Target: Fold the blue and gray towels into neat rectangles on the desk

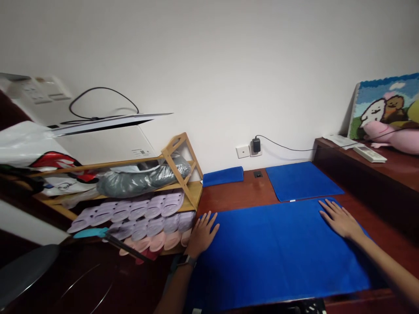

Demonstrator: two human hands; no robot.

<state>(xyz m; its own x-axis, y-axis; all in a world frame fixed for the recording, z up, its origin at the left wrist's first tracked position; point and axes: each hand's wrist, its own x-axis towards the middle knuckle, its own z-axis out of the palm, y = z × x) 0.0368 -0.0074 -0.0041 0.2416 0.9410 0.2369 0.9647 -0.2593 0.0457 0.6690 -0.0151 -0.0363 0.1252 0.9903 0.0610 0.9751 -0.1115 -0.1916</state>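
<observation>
A large blue cloth (268, 253) lies spread out over the front of the brown wooden desk (225, 198). My left hand (202, 235) rests flat on its left edge near the far corner, fingers spread. On the far right corner lies my right hand (342, 221), also flat with its fingers apart. Behind the large cloth, a second blue cloth (303, 179) lies folded in a flat rectangle, close to its far edge. Farther left, a narrow folded blue cloth (223, 176) sits against the wall.
Left of the desk stands a wooden rack (185, 174) with lilac slippers (153, 207), a plastic-wrapped grey bundle (140, 176) and a white box (108, 144). A black adapter (256, 145) trails its cable rightwards. On the raised right shelf are a remote control (369, 153) and pink plush toy (391, 137).
</observation>
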